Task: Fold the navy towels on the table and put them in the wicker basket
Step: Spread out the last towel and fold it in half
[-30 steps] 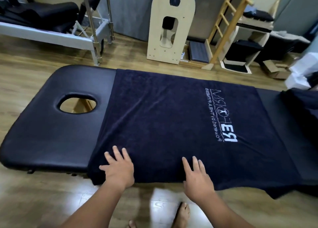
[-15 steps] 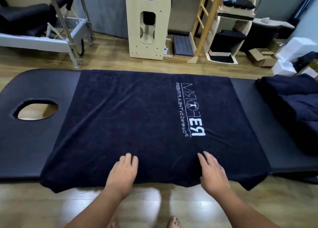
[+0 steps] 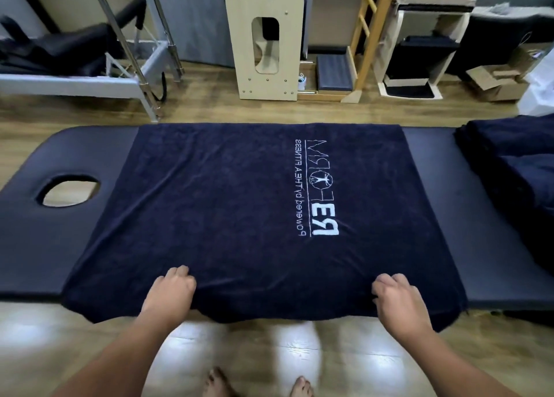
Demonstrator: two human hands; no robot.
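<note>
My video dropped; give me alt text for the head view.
Both hands, left and right, grip the near edge of a navy towel spread flat on a massage table. More towels are heaped at its right end.

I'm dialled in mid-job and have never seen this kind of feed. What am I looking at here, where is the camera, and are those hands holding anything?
There is no machine: a person works with bare hands, and the single camera sits on their head, looking forward and down. The dark padded table with a face hole carries a navy towel spread flat, white lettering facing up, its near edge hanging over the table's side. More navy towels lie heaped at the right end. The left hand and right hand rest on the near edge with fingers curled into the cloth, apparently gripping it. No wicker basket is in view.
</note>
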